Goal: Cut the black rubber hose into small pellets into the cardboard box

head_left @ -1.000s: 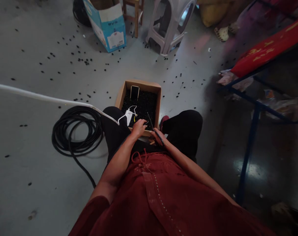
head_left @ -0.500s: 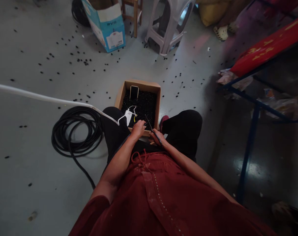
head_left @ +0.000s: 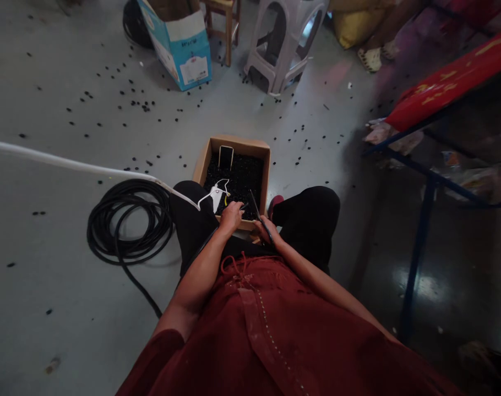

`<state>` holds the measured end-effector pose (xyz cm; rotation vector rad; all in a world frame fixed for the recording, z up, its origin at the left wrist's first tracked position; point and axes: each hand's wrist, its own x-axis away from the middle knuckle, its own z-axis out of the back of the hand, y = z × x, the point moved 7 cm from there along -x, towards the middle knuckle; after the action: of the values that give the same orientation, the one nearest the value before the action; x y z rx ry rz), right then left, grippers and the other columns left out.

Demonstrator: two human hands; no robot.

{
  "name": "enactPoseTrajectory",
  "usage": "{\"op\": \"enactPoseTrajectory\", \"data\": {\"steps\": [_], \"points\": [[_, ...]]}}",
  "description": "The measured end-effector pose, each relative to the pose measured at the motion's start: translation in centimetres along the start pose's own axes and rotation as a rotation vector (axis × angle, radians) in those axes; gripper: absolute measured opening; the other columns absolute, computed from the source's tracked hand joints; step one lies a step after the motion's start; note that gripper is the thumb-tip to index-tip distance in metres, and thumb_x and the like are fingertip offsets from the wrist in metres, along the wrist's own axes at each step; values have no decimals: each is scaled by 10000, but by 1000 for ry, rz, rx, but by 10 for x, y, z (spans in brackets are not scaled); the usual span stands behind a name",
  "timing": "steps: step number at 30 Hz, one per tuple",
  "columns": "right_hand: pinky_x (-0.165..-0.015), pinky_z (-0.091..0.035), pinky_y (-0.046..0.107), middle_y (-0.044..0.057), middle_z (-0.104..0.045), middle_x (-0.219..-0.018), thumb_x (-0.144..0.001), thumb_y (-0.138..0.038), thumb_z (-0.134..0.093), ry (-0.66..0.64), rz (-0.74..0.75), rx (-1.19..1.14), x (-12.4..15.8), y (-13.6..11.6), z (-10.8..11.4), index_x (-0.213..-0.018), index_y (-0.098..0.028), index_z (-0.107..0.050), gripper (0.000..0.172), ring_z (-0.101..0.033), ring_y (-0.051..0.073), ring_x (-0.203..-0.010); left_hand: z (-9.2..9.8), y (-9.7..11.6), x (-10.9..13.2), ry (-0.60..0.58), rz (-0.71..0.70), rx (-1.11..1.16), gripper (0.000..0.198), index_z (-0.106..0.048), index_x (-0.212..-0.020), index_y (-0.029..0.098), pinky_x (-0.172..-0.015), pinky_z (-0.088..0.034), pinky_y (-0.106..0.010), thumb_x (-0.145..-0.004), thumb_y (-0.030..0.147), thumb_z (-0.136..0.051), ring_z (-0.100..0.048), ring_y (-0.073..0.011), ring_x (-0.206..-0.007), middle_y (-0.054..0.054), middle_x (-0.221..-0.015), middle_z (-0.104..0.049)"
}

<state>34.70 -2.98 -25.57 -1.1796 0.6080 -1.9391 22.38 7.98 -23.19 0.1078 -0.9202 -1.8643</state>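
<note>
My right hand (head_left: 268, 230) is closed around a pair of dark scissors (head_left: 255, 204), whose narrow blade points up and away over the near side of a cardboard box (head_left: 266, 181). Just left of it, my left hand (head_left: 232, 215) pinches a small black piece (head_left: 244, 207) at the box's near edge. Many small black pieces (head_left: 246, 173) fill the box. A phone-like dark rectangle with a pale rim (head_left: 226, 157) stands upright among them. Beside my left knee, a white device with a cable (head_left: 216, 197) lies at the box's left side.
Coiled black hose (head_left: 129, 220) lies on the floor at left, under a white cable (head_left: 69, 162). A blue carton (head_left: 192, 60), a grey plastic stool (head_left: 275, 60) and a wooden stool (head_left: 228, 38) stand ahead. At right is a blue metal frame (head_left: 418, 253). Another person's shoe (head_left: 371, 59) shows farther off.
The scissors' blade has shifted slightly right and swung a little away from my left hand. Both hands stay in nearly the same place over the box's near edge.
</note>
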Motion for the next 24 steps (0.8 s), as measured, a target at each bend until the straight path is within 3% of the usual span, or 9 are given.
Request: {"op": "enactPoseTrajectory", "data": {"steps": [4, 8, 14, 19, 24], "points": [[-515, -455, 247, -52, -536, -657, -804, -538, -494, 8, -47, -288, 2, -3, 4, -908, -244, -443, 315, -530, 128, -551, 8, 3, -3, 21, 11, 87, 264, -658, -1092, 204, -935, -464, -291, -839, 163, -594, -614, -179, -1045, -59, -1085, -657], [-535, -500, 256, -46, -582, -711, -684, -545, -641, 30, -82, -626, -6, -9, 9, -972, -244, -426, 469, -575, 126, -584, 12, 9, -1, 22, 3, 165, 260, -656, -1051, 196, -929, -475, -296, -802, 133, -620, -625, -170, -1017, -49, -1068, -673], [-564, -507, 261, -39, -620, -727, -638, -455, -725, 51, -88, -722, -22, -23, 14, -1008, -243, -429, 519, -609, 132, -607, 16, 17, 10, 1, -15, 258, 293, -609, -1066, 182, -834, -500, -274, -778, 132, -635, -642, -144, -894, -29, -984, -693], [-539, -485, 254, -79, -565, -665, -625, -380, -725, 74, -76, -732, -29, -30, 16, -1022, -248, -462, 494, -581, 124, -565, 16, 22, 12, -34, -31, 299, 302, -593, -1078, 182, -815, -497, -268, -782, 134, -633, -640, -141, -873, -23, -963, -685], [-531, -473, 249, -94, -538, -634, -609, -335, -709, 96, -75, -754, -33, -31, 19, -1022, -249, -458, 491, -559, 120, -549, 20, 42, 25, -31, -133, 10, 341, -568, -1194, 171, -901, -468, -299, -855, 189, -592, -617, -196, -1029, -90, -1107, -655]]}}
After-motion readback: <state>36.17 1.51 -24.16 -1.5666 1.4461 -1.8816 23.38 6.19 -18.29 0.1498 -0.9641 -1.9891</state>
